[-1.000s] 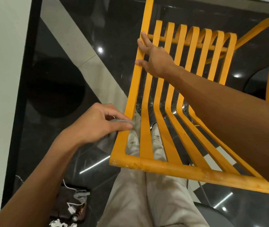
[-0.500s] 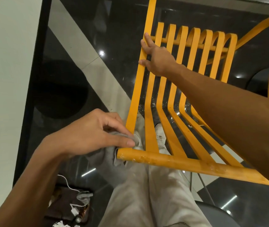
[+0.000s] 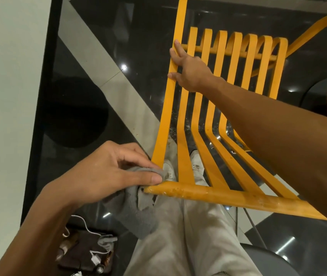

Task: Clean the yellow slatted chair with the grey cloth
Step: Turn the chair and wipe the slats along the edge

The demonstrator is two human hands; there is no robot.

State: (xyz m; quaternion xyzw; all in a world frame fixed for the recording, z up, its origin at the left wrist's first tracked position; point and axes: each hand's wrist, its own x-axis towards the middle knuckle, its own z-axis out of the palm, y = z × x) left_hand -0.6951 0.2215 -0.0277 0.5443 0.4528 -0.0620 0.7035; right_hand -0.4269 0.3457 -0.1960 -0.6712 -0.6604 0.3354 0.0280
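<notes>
Pinching the crumpled grey cloth (image 3: 136, 212) between thumb and curled fingers (image 3: 152, 178), my left hand (image 3: 106, 172) sat at the near left corner of the yellow slatted metal chair (image 3: 218, 193), where the outermost slat met the front rail. Most of the cloth hung loose below that corner, over my pale trousers (image 3: 188, 240). I judged the step in hand to be wiping that corner joint. To do it well, I would fold the slack up under the fingers so a thick pad met the paint. Then I would press into the angle and draw along the rail, which showed dull specks and smears. Farther right, my right hand (image 3: 190, 70) lay on the upper slats with its fingers splayed and straight, holding nothing, bracing the frame. That brace needed to be firm, or the chair might swing away from the wipe.
</notes>
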